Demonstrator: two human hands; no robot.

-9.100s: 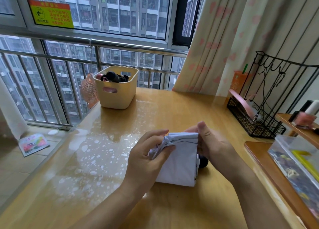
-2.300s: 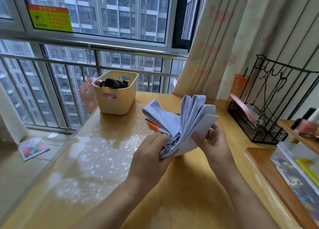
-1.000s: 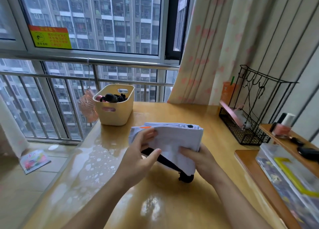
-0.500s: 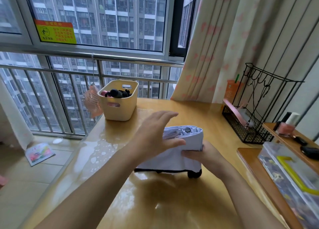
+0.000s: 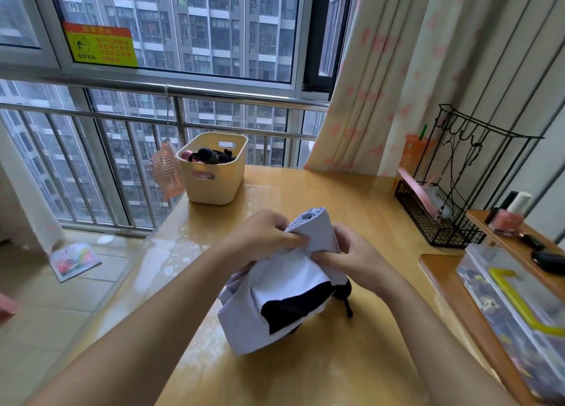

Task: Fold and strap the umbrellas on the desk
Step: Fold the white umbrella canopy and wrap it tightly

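Observation:
A pale lilac folding umbrella [image 5: 275, 298] with a black inner lining is held upright over the wooden desk [image 5: 305, 369], its loose canopy hanging down toward me. My left hand [image 5: 263, 237] grips the bunched fabric near its upper end from the left. My right hand [image 5: 351, 255] grips the same bundle from the right, fingers curled into the cloth. A small grey snap [image 5: 306, 216] shows at the top of the fabric. The umbrella's black handle end [image 5: 345, 292] pokes out below my right hand.
A cream plastic basket [image 5: 214, 176] with dark items stands at the back left of the desk, a small pink fan [image 5: 165, 173] beside it. A black wire rack [image 5: 443, 219] sits back right. A clear storage box [image 5: 513, 314] and a nail polish bottle [image 5: 510, 216] lie at right.
The umbrella has gone from lying flat under my hands to being lifted and tilted upright. My left hand, open above it half a second ago, now grips the fabric.

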